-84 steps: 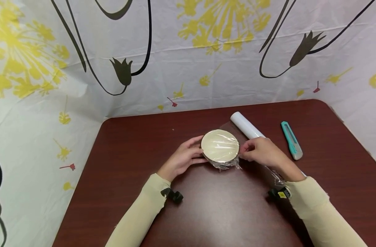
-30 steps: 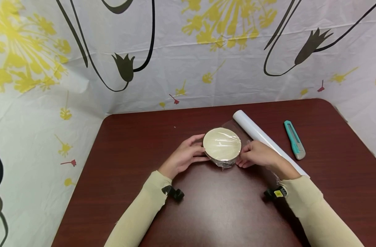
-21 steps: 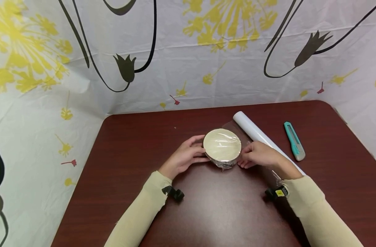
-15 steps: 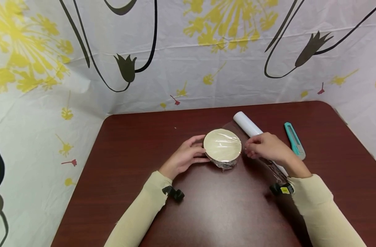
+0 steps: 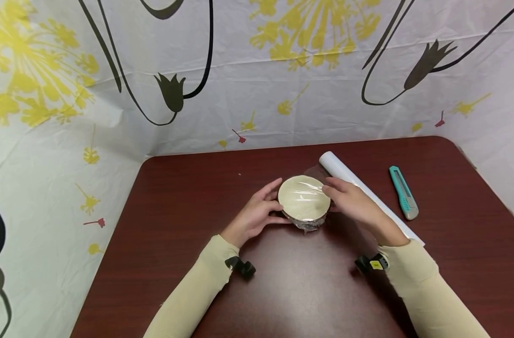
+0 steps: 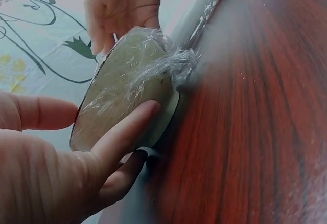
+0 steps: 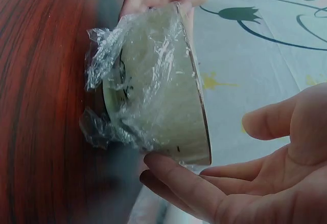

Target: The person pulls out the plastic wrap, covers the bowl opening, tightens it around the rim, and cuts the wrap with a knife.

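A round cream bowl [image 5: 303, 199] with a thin dark rim stands on the table, plastic wrap stretched over its top. Creases in the film run toward the right side of the rim. In the right wrist view, crumpled plastic wrap [image 7: 102, 55] bunches around the bowl's foot. My left hand [image 5: 257, 213] grips the bowl's left side, its thumb at the rim and its fingers along the wall. On the opposite side, my right hand [image 5: 354, 202] has its fingers against the wrapped wall. Its thumb [image 7: 265, 121] stands apart from the bowl in the right wrist view.
A white roll of plastic wrap [image 5: 339, 168] lies diagonally behind my right hand, with a sheet of clear film [image 5: 317, 172] between it and the bowl. Farther right lies a teal utility knife [image 5: 403, 192]. A patterned cloth [image 5: 231, 108] hangs behind the dark red table [image 5: 197, 197].
My right hand worked low at the bowl's right edge, drew back toward the roll, then came back to the bowl's side with fingers spread. The left hand stayed at the bowl.
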`<state>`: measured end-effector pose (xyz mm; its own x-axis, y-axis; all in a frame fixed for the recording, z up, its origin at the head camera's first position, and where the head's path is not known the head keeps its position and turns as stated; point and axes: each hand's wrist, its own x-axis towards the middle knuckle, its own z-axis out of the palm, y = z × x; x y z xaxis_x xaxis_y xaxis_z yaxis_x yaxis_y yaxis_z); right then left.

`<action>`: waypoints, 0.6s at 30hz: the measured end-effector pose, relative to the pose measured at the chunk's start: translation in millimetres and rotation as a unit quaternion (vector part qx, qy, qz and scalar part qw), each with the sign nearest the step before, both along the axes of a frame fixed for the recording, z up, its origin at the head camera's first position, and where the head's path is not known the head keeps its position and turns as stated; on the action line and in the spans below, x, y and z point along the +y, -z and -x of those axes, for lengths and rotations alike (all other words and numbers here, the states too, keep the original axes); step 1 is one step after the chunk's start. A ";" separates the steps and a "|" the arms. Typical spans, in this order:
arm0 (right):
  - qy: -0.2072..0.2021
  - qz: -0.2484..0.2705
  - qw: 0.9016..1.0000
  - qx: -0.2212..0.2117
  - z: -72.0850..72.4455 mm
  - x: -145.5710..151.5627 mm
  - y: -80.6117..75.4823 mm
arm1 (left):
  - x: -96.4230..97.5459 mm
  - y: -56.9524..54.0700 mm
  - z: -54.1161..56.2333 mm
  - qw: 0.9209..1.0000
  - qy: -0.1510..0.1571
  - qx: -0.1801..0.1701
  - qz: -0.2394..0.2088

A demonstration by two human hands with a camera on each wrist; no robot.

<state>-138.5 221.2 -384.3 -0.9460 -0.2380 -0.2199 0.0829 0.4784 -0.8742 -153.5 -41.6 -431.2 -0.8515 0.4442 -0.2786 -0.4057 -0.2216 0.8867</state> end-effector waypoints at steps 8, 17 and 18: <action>0.008 -0.016 1.000 0.006 0.3 -5.9 -2.3 | 1.1 -1.2 -0.8 1.000 0.000 0.011 -0.002; -0.029 -0.127 0.988 0.079 16.3 -0.3 -4.3 | -0.3 -0.7 -0.7 1.000 0.003 0.009 -0.003; -0.035 -0.130 0.987 0.087 19.5 -0.8 -3.7 | -0.5 -0.7 -1.0 1.000 0.003 0.009 -0.002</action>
